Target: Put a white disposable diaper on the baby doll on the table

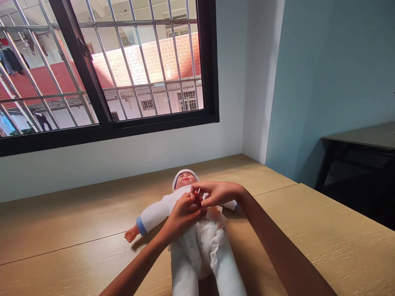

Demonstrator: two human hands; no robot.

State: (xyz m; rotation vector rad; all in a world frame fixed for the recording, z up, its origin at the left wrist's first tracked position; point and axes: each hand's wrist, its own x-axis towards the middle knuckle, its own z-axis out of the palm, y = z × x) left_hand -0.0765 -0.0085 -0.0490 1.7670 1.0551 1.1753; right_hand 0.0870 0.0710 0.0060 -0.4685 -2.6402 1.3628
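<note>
A baby doll [156, 213] in a white top with blue cuffs and a white cap lies on its back on the wooden surface, head toward the window. A white diaper [197, 238] with frilled edges sits around its hips, over pale trouser legs. Above the doll's belly my two hands meet. The fingers of my left hand [187, 211] are curled and pressed together near the doll's waist. My right hand [217, 193] arches over from the right, its fingers bent in a pinch against the left fingertips. Whatever lies between the fingers is too small or hidden to make out.
The wooden tabletop [77, 213] runs up to the white wall below a black-framed window [160, 123] with metal bars outside. A seam crosses the boards. To the right, beyond the table edge, stands a dark piece of furniture [358, 142].
</note>
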